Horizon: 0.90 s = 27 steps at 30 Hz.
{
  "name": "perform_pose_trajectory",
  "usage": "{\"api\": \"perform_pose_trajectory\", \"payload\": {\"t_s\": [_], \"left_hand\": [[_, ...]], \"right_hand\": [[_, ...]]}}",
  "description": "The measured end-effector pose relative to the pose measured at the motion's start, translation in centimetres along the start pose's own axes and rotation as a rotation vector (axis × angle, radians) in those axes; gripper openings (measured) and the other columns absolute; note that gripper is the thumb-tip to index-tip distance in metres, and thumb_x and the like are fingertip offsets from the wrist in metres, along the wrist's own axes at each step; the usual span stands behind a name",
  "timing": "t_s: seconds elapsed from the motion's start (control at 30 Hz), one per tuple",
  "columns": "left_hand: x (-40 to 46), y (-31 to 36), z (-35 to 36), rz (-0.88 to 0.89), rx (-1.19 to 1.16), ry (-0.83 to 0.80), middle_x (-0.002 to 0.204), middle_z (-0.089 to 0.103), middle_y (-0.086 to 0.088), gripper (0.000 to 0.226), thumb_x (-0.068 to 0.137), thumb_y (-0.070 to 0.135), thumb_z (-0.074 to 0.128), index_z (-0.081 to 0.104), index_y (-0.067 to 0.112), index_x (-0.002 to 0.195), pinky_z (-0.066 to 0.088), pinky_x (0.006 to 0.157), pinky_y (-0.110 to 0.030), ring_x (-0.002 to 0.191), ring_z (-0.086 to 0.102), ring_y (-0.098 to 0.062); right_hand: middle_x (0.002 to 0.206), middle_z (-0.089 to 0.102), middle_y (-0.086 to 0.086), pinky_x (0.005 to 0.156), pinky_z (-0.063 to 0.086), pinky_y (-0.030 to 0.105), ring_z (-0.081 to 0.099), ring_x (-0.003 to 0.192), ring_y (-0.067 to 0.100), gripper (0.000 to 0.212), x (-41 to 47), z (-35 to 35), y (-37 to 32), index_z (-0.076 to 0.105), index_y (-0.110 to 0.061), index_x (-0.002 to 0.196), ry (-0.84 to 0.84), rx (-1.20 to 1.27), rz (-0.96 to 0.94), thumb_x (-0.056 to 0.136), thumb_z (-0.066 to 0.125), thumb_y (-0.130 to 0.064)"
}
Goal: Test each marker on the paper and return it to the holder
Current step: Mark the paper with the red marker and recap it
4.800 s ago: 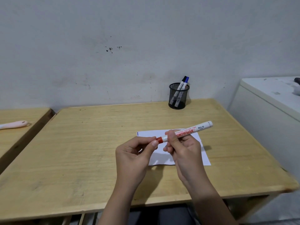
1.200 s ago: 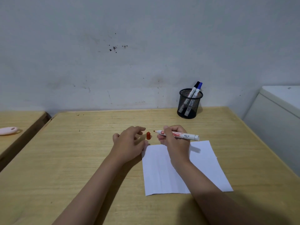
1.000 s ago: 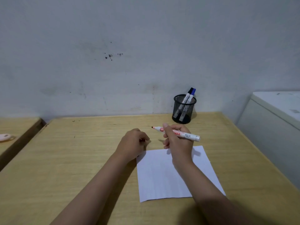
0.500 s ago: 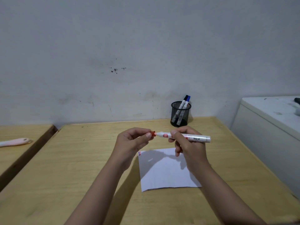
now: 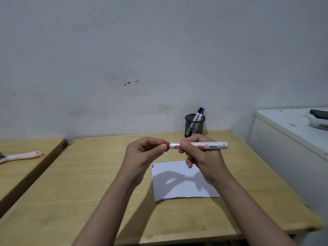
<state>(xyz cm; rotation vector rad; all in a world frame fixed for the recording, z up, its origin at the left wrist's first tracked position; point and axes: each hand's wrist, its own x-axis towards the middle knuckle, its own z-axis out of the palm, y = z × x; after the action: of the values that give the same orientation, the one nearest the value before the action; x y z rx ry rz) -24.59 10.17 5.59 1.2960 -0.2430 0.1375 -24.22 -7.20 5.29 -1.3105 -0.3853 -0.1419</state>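
A white marker (image 5: 213,145) with red print lies level in the air above the wooden table (image 5: 88,174), gripped by my right hand (image 5: 204,157) around its middle. My left hand (image 5: 143,153) pinches the red cap (image 5: 167,145) at the marker's left end, pressed onto the barrel. Below the hands lies the white paper (image 5: 181,181), with short red and blue strokes at its top left corner. The black mesh holder (image 5: 194,125) stands at the table's back edge by the wall, with two markers (image 5: 199,113) in it, one blue-capped and one dark-capped.
A white cabinet (image 5: 291,139) stands right of the table with a dark phone-like object (image 5: 319,114) on top. A second wooden table (image 5: 23,162) on the left carries a pink-handled brush (image 5: 23,156). The wall runs close behind the holder.
My left hand picked the red cap off the table and brought it to the marker's tip. Both hands rose off the paper, and the cap now sits against the barrel.
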Motion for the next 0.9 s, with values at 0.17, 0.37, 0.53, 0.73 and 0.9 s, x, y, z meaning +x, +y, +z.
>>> {"api": "perform_pose_trajectory", "payload": {"t_s": [0.17,0.37,0.53,0.73,0.9], "left_hand": [[-0.3,0.5,0.4,0.067,0.079,0.011,0.075,0.076,-0.006,0.015,0.057,0.012,0.074,0.073,0.008,0.071,0.056,0.079,-0.026,0.078,0.069,-0.019],[-0.5,-0.1,1.4,0.099,0.049,0.149,0.080,0.076,-0.007,0.010,0.070,0.000,0.073,0.072,0.003,0.079,0.055,0.077,-0.025,0.082,0.069,-0.018],[0.0,-0.5,1.2,0.111,0.115,0.271,0.078,0.077,-0.001,0.012,0.071,0.006,0.075,0.074,0.018,0.071,0.048,0.061,-0.026,0.084,0.071,-0.015],[1.1,-1.1,2.2,0.142,0.201,0.237,0.074,0.076,-0.003,0.009,0.069,0.002,0.077,0.074,0.010,0.074,0.056,0.075,-0.027,0.076,0.070,-0.014],[3.0,-1.2,2.9,0.170,0.148,0.170,0.079,0.076,-0.007,0.016,0.071,0.001,0.074,0.073,0.009,0.085,0.054,0.072,-0.019,0.079,0.072,-0.016]], "right_hand": [[0.062,0.067,0.002,0.045,0.043,0.023,0.050,0.046,0.013,0.012,0.0,-0.2,0.0,0.065,-0.008,0.071,0.005,0.041,-0.004,0.071,0.076,-0.015],[0.065,0.066,0.005,0.047,0.043,0.024,0.048,0.046,0.012,0.025,0.0,0.5,0.1,0.068,-0.009,0.078,0.064,0.129,0.109,0.063,0.078,-0.026],[0.056,0.059,-0.005,0.050,0.044,0.021,0.046,0.047,0.008,0.022,-0.4,0.3,0.0,0.068,-0.013,0.069,0.170,-0.358,-0.046,0.062,0.085,-0.026],[0.083,0.067,0.002,0.072,0.053,0.030,0.059,0.080,0.014,0.020,1.9,-2.0,0.2,0.069,-0.009,0.090,0.021,-0.957,-0.662,0.072,0.076,-0.015],[0.081,0.069,0.002,0.066,0.053,0.035,0.059,0.075,0.015,0.025,3.8,-3.2,1.2,0.068,-0.011,0.105,-0.047,-1.016,-0.759,0.079,0.069,-0.010]]}}
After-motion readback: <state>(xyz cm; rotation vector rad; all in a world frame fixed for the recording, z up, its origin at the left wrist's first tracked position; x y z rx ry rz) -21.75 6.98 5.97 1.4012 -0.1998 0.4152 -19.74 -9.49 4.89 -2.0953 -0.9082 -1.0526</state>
